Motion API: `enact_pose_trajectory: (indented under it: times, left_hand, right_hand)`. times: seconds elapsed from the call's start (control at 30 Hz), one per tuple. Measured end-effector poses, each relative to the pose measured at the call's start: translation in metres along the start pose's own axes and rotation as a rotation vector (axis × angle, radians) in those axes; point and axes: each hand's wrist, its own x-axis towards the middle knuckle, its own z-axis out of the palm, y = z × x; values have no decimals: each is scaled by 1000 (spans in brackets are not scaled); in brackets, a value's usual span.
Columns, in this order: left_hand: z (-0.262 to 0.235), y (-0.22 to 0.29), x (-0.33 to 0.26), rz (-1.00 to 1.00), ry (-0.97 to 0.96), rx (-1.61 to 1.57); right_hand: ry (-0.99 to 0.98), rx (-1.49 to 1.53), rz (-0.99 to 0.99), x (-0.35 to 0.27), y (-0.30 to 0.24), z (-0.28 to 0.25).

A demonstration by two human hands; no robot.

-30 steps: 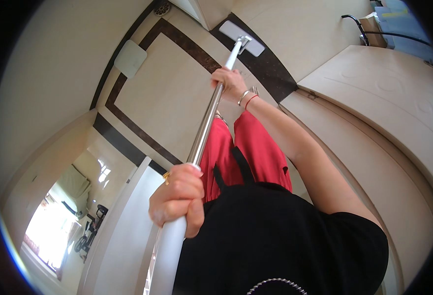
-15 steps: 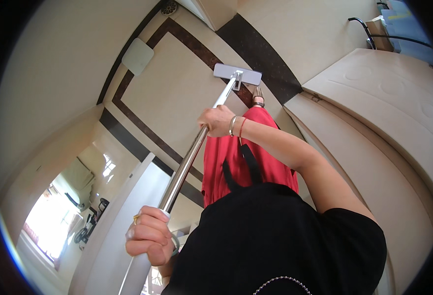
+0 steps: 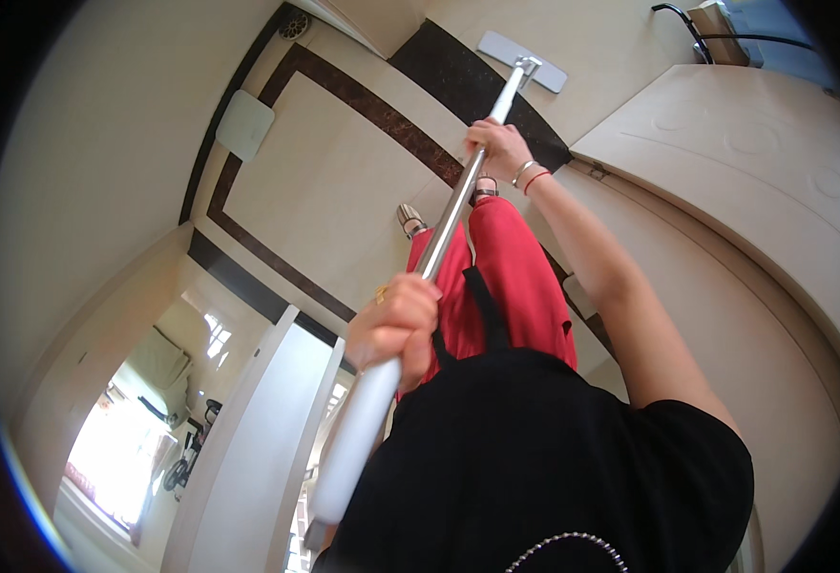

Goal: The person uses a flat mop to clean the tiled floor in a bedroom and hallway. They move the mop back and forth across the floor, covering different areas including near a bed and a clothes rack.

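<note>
Gripping a long white-and-silver flat mop (image 3: 459,202) two-handed, its head out past a black speckled stone strip (image 3: 468,81)

The right hand (image 3: 499,148), with a silver metal bangle (image 3: 524,172) and a thin red cord (image 3: 537,180) at its wrist, is curled firmly around the pole near where the silver tube meets a white one. The left hand (image 3: 393,329), wearing a gold-coloured ring (image 3: 381,295), wraps the pole just above a thick white cylindrical grip (image 3: 351,458), close to the body; it is slightly blurred, yet it looks fully closed around the mop. Neither hand shows anything else in its grasp.

The pole slants from lower left to upper right, across the loose red trousers (image 3: 515,277) and just beside the right foot. At its far end, a pale, flat rectangular plate (image 3: 498,48) lies over the cream floor (image 3: 611,57) beyond the strip, joined by a silver hinged bracket (image 3: 529,65). Whether its underside presses evenly on the floor, I cannot tell from above.

With the right arm stretched well forward, this looks like the far reach of a wiping stroke. The next move would seem to call for a firm two-handed hold, the right hand guiding direction, the plate kept flat while crossing the strip, and care around the metallic-looking shoes (image 3: 403,216) and the white panelled door (image 3: 668,124).
</note>
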Motion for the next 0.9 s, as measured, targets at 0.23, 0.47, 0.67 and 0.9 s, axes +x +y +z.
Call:
enact_pose_trajectory:
  times: [0.23,0.47,0.67,0.9]
  left_hand:
    - [-33,20,-23,-59,-111,8]
    - [-98,128,-46,-242,-178,158]
    - [-122,201,-49,-326,-96,216]
    - [-105,186,-38,-163,-213,171]
  right_hand:
    - [149,65,-49,-19,-20,45]
    - [207,167,-36,-65,-141,118]
    - [85,408,-91,-93,-228,157]
    - [-197,339,-144,-90,-210,104]
